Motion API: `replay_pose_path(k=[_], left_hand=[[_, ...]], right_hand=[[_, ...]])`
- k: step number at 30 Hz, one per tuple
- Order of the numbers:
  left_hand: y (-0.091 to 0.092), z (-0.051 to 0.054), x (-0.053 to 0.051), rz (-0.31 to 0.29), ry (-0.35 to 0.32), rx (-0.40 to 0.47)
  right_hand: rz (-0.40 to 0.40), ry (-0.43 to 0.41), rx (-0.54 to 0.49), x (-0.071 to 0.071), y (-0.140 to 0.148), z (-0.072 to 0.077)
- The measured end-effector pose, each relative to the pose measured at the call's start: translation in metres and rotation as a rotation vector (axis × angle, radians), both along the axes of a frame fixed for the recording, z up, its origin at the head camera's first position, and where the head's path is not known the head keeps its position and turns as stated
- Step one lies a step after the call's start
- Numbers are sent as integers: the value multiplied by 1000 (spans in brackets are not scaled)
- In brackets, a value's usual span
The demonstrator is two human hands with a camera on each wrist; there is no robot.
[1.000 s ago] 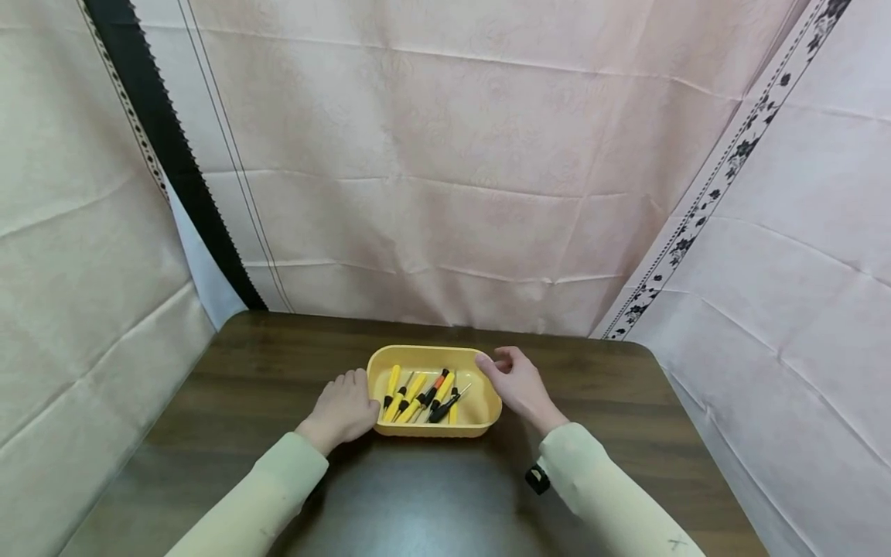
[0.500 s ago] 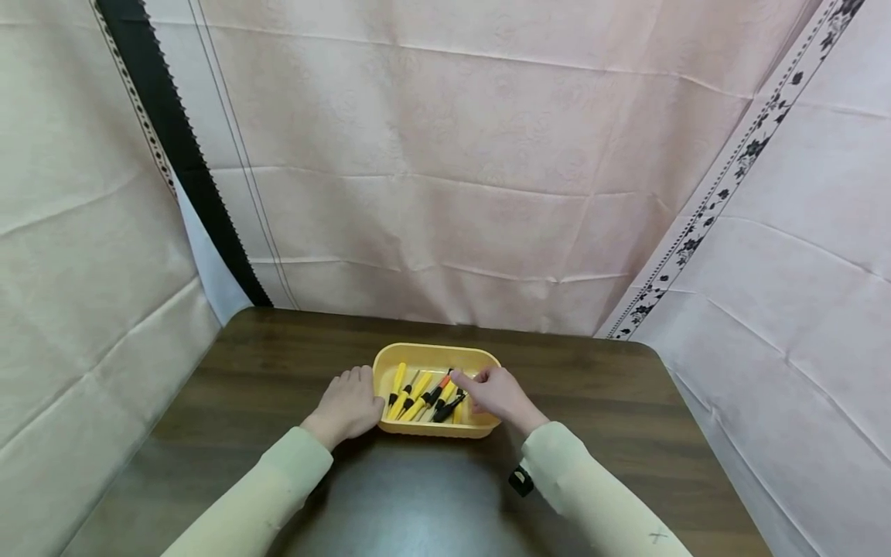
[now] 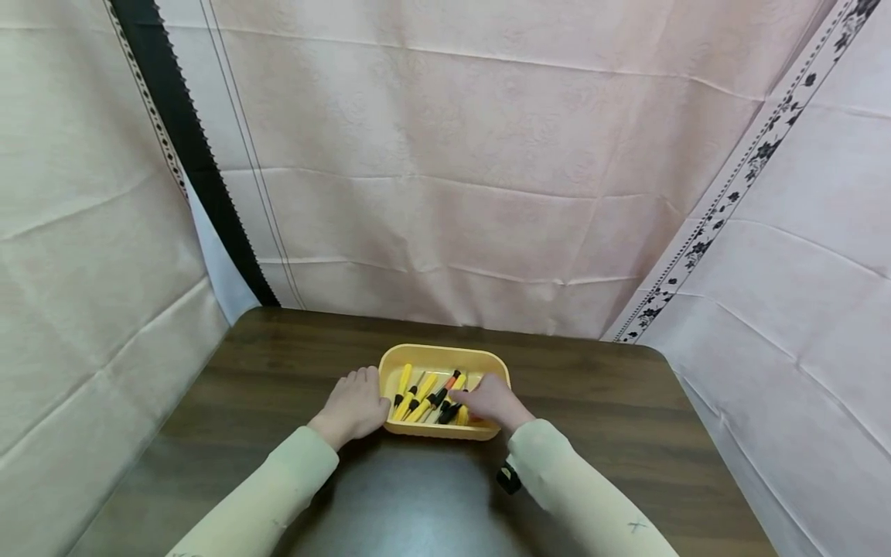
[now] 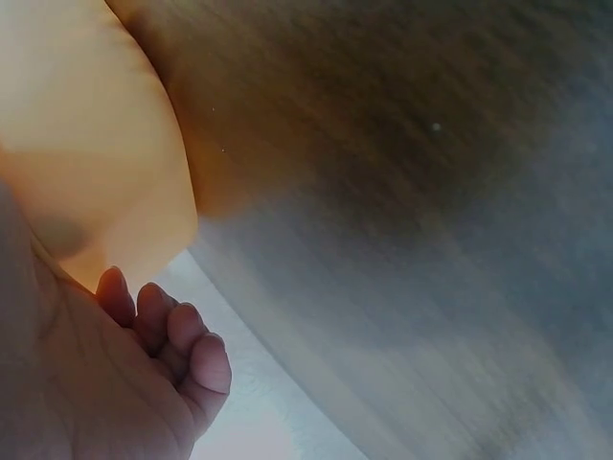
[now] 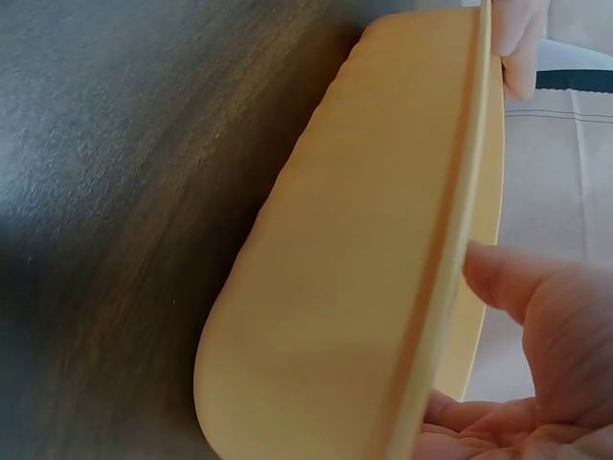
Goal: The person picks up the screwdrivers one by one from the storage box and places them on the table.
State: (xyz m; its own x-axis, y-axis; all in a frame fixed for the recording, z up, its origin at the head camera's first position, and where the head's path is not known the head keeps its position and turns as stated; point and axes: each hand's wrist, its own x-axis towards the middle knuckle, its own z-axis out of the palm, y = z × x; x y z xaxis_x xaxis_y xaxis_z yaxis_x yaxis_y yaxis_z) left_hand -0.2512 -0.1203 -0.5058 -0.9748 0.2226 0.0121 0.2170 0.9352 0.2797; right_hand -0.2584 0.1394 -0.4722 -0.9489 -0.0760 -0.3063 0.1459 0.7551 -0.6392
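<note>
A yellow plastic tray holds several screwdrivers, most with yellow and black handles. My left hand grips the tray's left end, thumb over the rim. In the left wrist view its fingers are bent beside the tray's outer wall. My right hand reaches over the right end into the tray, its thumb close to a black-handled screwdriver. Seen from the right wrist, the thumb stands apart from the other fingers, which are partly hidden behind the tray wall.
The tray stands on a dark wooden table with rounded far corners. Pale cloth hangs behind the table and along both sides. A small black device sits at the right wrist.
My right hand has moved left and down from beside the tray's right rim into the tray. The left hand keeps its hold on the left end.
</note>
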Motion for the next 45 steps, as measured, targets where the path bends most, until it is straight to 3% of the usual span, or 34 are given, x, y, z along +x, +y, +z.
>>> replay_pose_path(k=[4,11,18,36,45], left_hand=[[1,-1,0,1,3,-3],[3,-2,-1,9,-7,-3],[3,-2,-1,-1,3,-4],[2,-6,-1,16,-17,-5],[2,-3,-1,28,-37,17]], right_hand=[[21,26,26,-2,-2,-1],[5,55,-24,-4,-7,-4],[0,97,20,-6,-10,-9],[45,102,149,-7,-12,-17],[21,60,167,-9,-14,-19]])
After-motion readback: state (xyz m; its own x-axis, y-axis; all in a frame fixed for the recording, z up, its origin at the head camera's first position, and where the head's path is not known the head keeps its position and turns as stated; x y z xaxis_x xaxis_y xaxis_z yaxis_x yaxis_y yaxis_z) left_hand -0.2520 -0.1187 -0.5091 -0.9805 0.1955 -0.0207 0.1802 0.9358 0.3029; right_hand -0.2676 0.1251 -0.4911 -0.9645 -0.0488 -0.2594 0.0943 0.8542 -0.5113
